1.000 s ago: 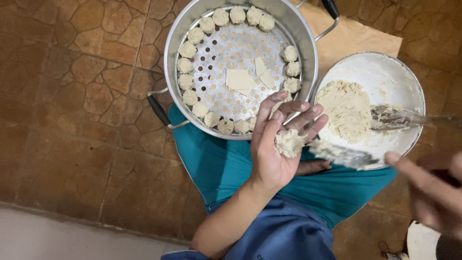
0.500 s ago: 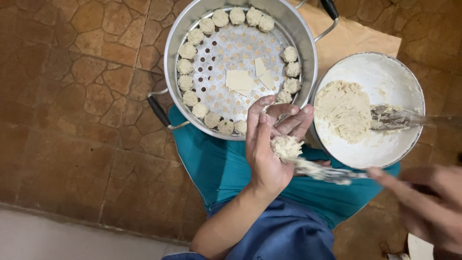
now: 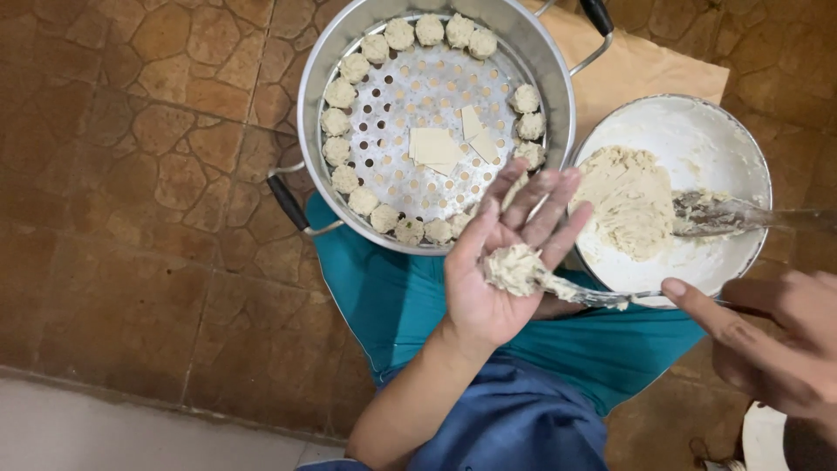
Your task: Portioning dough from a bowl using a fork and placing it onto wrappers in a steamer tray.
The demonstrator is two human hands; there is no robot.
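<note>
Cupped left hand [image 3: 497, 279] cradles a filling lump [image 3: 514, 269]; right hand [image 3: 767, 344] pinches a spoon [image 3: 593, 296]. Steamer tray [image 3: 558, 96] rim nearly ringed with dumplings [image 3: 349, 179]; centre bare, bowl [image 3: 697, 139] part full.
</note>
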